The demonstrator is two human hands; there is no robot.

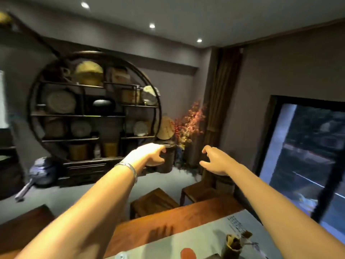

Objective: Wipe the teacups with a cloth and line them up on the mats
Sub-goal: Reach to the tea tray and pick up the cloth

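left hand [149, 156]: raised out in front at arm's length, fingers loosely curled, holds nothing; a silver metal bracelet [128, 168] sits on the wrist.
right hand [214, 159]: raised beside the left, well apart from it, fingers spread and slightly bent, thumb out, holds nothing.
teacups: none in view; where they stand cannot be told.
cloth for wiping: not in view, neither hand has it.
mats: a pale grey printed table runner [211, 238] lies on the long reddish-brown wooden table [168, 219] at the bottom edge; whether it is one of the task's mats cannot be told.
near the runner: a small brown bamboo holder with sticks in it [233, 245], an orange-red round patch [188, 254] at the frame edge, blurred.
beyond the table: two dark wooden stools [155, 200], a round dark wooden display shelf with plates and jars [93, 109], a red-leaved dried branch arrangement [190, 124], a large dark window [308, 161].
progress: judged not started, nothing wiped or lined up that shows here.
risk 1: head is tilted up, so the hands would come down onto the table unseen; could knock the bamboo holder over.
risk 2: cups out of sight; a blind reach could tip or chip one.
risk 3: picture is motion-blurred, suggests fast movement; a quick drop of the arms could drag the runner.
needed: look down, find cloth and cups first.
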